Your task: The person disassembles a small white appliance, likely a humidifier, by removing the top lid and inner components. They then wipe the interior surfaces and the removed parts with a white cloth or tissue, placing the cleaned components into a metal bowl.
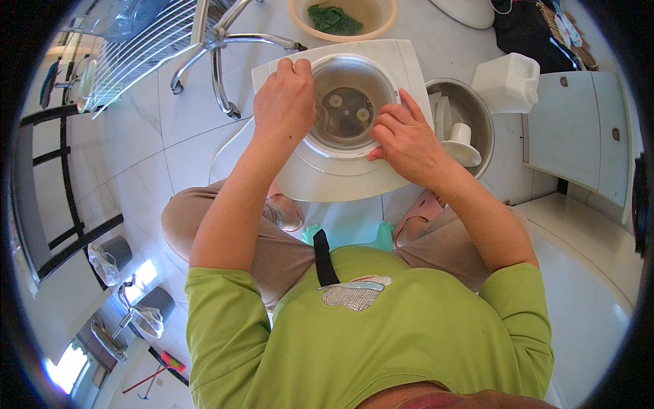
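A white plastic appliance [327, 179] with a round opening in its top stands before me. A pale ring [334, 152] rims the opening, and a dark disc with two round light spots lies inside. My left hand [287, 99] rests at the ring's left edge, its fingers curled over it. On the right side, my right hand [406, 138] has its fingertips at the rim, with the index finger pointing along it. Whether either hand really grips the ring cannot be told. To the right, a metal basin [489, 128] holds white plastic parts [461, 152], one with a short tube.
A beige basin [375, 33] with dark green leaves [334, 20] is beyond the appliance. A white jug [506, 83] and a pale cabinet [562, 128] stand at the right. Chrome chair legs [219, 46] and a white wire rack [148, 48] are at the upper left.
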`<control>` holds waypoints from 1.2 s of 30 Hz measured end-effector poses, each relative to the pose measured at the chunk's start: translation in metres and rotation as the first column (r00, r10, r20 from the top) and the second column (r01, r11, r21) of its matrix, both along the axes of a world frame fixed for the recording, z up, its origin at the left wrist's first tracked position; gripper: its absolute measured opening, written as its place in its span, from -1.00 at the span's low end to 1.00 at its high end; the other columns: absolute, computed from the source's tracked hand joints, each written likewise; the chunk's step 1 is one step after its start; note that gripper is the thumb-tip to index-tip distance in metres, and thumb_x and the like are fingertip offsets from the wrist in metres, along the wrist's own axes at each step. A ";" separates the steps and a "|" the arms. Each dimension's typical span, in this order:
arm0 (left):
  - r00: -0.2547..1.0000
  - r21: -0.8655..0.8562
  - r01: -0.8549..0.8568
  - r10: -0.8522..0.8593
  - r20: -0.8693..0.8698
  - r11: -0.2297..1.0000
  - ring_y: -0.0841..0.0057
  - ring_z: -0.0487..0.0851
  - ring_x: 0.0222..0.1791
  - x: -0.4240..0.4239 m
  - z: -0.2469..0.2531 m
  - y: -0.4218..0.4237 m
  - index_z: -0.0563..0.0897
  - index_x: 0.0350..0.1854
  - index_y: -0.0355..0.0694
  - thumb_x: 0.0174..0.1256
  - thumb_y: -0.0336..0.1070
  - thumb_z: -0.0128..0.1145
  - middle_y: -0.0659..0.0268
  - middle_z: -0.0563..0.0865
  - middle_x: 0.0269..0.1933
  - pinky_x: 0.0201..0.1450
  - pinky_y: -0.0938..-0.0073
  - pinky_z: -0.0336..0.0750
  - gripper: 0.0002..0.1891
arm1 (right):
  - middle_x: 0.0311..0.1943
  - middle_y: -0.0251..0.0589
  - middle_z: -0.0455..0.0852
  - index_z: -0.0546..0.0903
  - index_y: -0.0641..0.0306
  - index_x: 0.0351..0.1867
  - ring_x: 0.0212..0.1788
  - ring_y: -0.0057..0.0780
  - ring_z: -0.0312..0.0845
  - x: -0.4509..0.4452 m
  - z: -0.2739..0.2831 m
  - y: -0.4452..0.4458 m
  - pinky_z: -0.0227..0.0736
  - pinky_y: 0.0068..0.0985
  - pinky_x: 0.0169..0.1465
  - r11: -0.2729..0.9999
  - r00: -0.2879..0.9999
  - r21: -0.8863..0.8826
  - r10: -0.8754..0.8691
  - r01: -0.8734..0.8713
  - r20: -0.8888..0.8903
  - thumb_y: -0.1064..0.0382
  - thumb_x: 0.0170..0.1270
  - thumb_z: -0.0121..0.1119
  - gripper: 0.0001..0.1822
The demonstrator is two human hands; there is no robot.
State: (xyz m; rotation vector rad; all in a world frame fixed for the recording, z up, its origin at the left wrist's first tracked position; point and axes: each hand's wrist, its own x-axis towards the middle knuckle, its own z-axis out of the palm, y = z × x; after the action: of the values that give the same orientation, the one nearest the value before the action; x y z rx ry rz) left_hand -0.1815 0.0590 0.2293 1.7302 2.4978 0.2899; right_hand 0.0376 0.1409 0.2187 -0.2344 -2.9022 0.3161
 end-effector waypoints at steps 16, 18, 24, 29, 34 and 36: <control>0.824 -0.239 0.564 -0.521 0.223 0.790 0.29 0.68 -0.12 0.037 0.002 -0.039 0.68 -0.31 -0.25 0.32 -0.06 0.12 0.21 0.75 -0.29 0.39 0.18 0.24 -0.69 | -0.23 -0.29 0.64 0.61 0.18 -0.28 0.17 -0.33 0.45 0.001 -0.002 0.006 -0.18 0.12 0.50 0.999 0.996 -0.021 0.044 -0.042 0.079 0.01 0.13 0.26 -0.70; 0.824 -0.295 0.566 -0.514 0.239 0.770 0.29 0.70 -0.16 0.040 0.010 -0.034 0.68 -0.38 -0.22 0.30 -0.08 0.14 0.23 0.75 -0.32 0.35 0.20 0.27 -0.71 | -0.23 -0.28 0.64 0.62 0.19 -0.28 0.17 -0.32 0.46 0.001 -0.002 0.006 -0.23 0.14 0.50 0.996 0.992 -0.078 0.047 -0.038 0.120 0.03 0.13 0.26 -0.71; 0.840 -0.306 0.539 -0.476 0.259 0.785 0.32 0.72 -0.23 0.043 0.015 -0.033 0.71 -0.48 -0.13 0.23 -0.15 0.20 0.25 0.74 -0.42 0.25 0.26 0.33 -0.79 | -0.26 -0.28 0.66 0.64 0.25 -0.26 0.08 -0.31 0.51 0.001 -0.004 0.005 -0.23 0.08 0.53 0.982 0.999 -0.189 0.031 -0.025 0.028 0.14 0.00 0.37 -0.69; 0.862 -0.267 0.501 -0.447 0.237 0.823 0.34 0.73 -0.27 0.046 0.017 -0.036 0.75 -0.49 -0.11 0.18 -0.18 0.23 0.21 0.74 -0.47 0.18 0.32 0.34 -0.83 | -0.27 -0.28 0.67 0.65 0.24 -0.30 0.06 -0.30 0.52 0.004 -0.008 0.006 -0.22 0.08 0.53 0.969 0.999 -0.242 0.037 -0.044 -0.033 0.14 -0.05 0.38 -0.70; 0.871 -0.182 0.482 -0.446 0.207 0.857 0.32 0.73 -0.31 0.047 0.013 -0.040 0.77 -0.50 -0.13 0.20 -0.18 0.22 0.16 0.74 -0.50 0.16 0.34 0.34 -0.80 | -0.29 -0.27 0.67 0.65 0.22 -0.29 0.03 -0.29 0.54 0.002 -0.007 0.008 -0.19 0.05 0.54 0.960 0.998 -0.276 0.040 -0.052 -0.050 0.12 -0.09 0.41 -0.67; 0.866 -0.185 0.493 -0.459 0.198 0.850 0.34 0.73 -0.24 0.047 0.011 -0.042 0.74 -0.45 -0.13 0.18 -0.15 0.24 0.20 0.75 -0.43 0.17 0.32 0.35 -0.81 | -0.28 -0.28 0.68 0.66 0.21 -0.28 0.06 -0.29 0.54 0.002 -0.003 0.009 -0.20 0.03 0.55 0.960 0.999 -0.276 0.038 -0.041 -0.016 0.11 -0.08 0.40 -0.66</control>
State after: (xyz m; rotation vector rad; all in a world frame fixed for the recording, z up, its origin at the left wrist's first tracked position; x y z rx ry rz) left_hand -0.1350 0.0170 0.2402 2.0604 1.8290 0.0756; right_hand 0.0397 0.1498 0.2156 -0.2169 -2.8472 0.7296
